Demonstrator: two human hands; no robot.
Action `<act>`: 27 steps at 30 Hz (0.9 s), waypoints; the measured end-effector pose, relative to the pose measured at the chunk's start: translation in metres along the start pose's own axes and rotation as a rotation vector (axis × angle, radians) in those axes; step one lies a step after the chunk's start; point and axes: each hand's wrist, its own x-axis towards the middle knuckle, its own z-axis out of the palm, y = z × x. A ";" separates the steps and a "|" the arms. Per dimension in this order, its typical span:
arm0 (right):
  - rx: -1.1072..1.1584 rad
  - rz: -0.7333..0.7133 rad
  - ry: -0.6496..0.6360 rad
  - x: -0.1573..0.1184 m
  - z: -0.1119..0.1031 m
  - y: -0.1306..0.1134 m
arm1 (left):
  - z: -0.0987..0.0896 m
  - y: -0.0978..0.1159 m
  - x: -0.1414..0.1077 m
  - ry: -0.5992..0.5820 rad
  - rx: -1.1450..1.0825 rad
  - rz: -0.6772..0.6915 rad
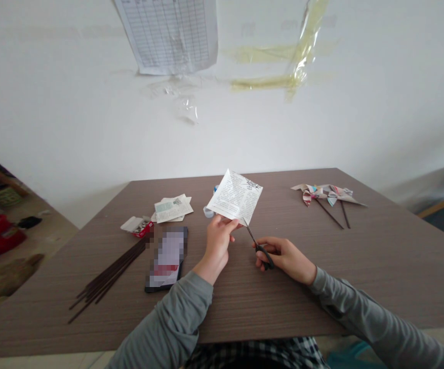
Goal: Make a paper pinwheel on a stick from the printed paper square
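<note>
Centrally, from my remote head view, I see the left hand (218,243) and the right hand (283,259) held apart above the wood-grain worktop (283,302). The left hand pinches the lower corner of a printed paper square (235,197), which stands tilted up in the air, while the right hand grips black-handled scissors (263,254) by their loops. Their tips reach the paper's lower edge just beside the left hand's grip; I cannot tell whether they have entered it. In my judgement, a clean cut wants the paper held taut, the blades square to its edge, and the pinching hand clear of the tips.

Grey sleeves (172,318) run back from both wrists. Left of the hands lie paper scraps (174,209), a small red-and-white box (137,227), a phone (166,259) with a pixelated screen, and a bundle of thin dark sticks (108,277). To the right, two paper pinwheels (324,196) lie on their sticks.

The paper square carries columns of small print and a small drawing, neither legible to me. I can read no brand on the box, nor the ruled sheet (170,33) taped to the wall above.
</note>
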 end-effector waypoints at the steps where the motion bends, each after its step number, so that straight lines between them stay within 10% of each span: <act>1: -0.002 0.007 0.007 -0.001 0.001 -0.001 | 0.000 -0.001 0.000 -0.001 -0.001 0.002; 27: -0.036 0.024 0.033 -0.005 0.004 -0.013 | 0.001 0.003 -0.003 0.012 0.050 -0.003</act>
